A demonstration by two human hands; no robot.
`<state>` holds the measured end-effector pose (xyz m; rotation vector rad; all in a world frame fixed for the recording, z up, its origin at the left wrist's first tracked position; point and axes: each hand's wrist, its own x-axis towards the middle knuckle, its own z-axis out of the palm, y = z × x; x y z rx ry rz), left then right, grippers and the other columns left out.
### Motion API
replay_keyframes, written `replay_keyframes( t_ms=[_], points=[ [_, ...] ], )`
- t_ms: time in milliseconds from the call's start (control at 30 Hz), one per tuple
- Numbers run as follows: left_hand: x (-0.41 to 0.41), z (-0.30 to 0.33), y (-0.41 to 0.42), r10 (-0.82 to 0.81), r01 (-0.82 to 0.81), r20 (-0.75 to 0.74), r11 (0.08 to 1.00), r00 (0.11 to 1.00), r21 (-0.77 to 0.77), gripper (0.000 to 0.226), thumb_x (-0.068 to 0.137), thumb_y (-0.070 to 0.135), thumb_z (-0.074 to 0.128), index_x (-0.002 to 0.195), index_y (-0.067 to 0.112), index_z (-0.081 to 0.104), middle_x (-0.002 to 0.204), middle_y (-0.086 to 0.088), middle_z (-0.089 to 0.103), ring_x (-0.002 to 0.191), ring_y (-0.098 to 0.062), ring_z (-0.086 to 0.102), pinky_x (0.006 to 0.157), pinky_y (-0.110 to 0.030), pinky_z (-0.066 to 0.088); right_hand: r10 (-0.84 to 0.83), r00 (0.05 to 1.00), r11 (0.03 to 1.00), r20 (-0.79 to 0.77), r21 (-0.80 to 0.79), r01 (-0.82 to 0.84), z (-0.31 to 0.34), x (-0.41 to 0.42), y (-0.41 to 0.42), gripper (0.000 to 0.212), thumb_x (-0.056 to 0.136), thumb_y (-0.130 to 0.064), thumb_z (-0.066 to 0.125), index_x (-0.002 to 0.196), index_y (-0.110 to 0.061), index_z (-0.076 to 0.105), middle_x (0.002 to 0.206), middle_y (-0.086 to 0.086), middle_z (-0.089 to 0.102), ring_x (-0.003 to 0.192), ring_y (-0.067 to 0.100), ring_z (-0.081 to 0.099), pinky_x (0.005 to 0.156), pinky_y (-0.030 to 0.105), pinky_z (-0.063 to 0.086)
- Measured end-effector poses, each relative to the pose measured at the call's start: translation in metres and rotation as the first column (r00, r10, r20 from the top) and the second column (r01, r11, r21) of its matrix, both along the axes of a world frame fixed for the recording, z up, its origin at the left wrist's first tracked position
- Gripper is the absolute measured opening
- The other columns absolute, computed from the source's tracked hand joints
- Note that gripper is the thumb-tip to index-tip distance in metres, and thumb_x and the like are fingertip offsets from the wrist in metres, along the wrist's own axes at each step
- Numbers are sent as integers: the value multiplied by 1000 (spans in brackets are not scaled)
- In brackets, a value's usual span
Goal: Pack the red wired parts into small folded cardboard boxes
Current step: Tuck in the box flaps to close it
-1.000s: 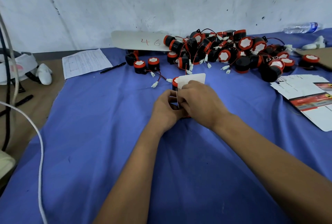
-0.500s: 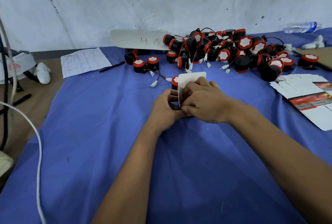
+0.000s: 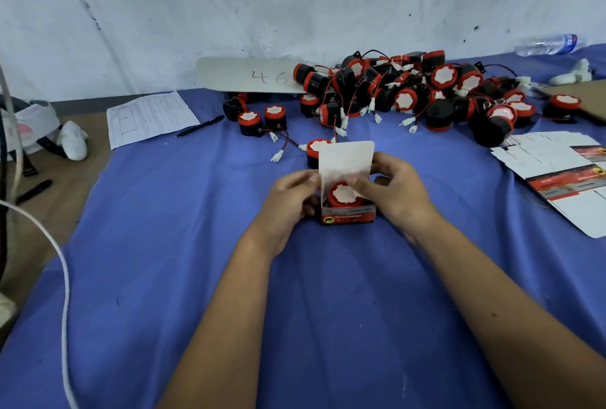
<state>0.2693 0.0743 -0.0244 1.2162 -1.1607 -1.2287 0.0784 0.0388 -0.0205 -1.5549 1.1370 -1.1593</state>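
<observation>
A small cardboard box (image 3: 348, 215) stands on the blue cloth at the centre, its white lid flap (image 3: 346, 159) upright. Inside it sits a red wired part (image 3: 344, 195), white face up. My left hand (image 3: 292, 198) grips the box's left side. My right hand (image 3: 390, 192) holds the right side, fingers pinching a side flap over the part. Another red part (image 3: 316, 149) stands just behind the lid. A big pile of red and black wired parts (image 3: 426, 97) lies at the back.
Flat unfolded boxes (image 3: 564, 172) lie at the right. A paper sheet (image 3: 147, 116) and a pen (image 3: 200, 126) lie at the back left. A white board marked 46 (image 3: 249, 75) leans on the wall. A white cable (image 3: 65, 294) curves along the left edge.
My hands have drawn apart to the box's sides, so the red part inside the open box now shows. Before, my right hand covered the box top.
</observation>
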Motion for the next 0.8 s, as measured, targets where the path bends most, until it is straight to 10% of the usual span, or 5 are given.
replay_keyframes(
  t_ms=[200, 433, 667, 800],
  points=[
    [-11, -4, 0, 82, -73, 119, 994, 989, -77, 19, 99, 7, 64, 105, 22, 76, 95, 7, 80, 86, -8, 75, 70, -19, 55, 100, 994, 984, -46, -140, -106, -10, 2, 2, 25, 96, -15, 67, 114, -31, 70, 57, -20, 55, 50, 4, 41, 51, 14, 38],
    [-15, -5, 0, 227, -206, 70, 952, 971, -226, 30, 92, -6, 65, 93, 22, 76, 97, -2, 79, 99, -24, 75, 84, -41, 62, 368, 923, 930, 112, -51, -364, -3, -3, 12, 34, 104, -45, 49, 116, -24, 73, 91, -15, 74, 76, -5, 65, 62, 6, 45],
    [-4, -5, 7, 96, -88, 49, 986, 994, -145, 30, 92, -9, 57, 99, 12, 77, 99, -7, 78, 85, -21, 76, 65, -31, 61, 201, 976, 970, -83, -126, -210, -14, -5, 6, 19, 92, -29, 70, 109, -34, 77, 111, -7, 69, 98, 25, 65, 88, 32, 54],
    [8, 1, 8, -50, 48, -110, 999, 993, -25, 34, 94, 3, 46, 98, 5, 79, 115, -11, 77, 69, -12, 56, 61, -22, 52, 231, 957, 957, -175, -135, -256, -14, -11, 5, 22, 90, -25, 76, 112, -31, 77, 116, -14, 66, 106, 10, 64, 89, 28, 54]
  ],
)
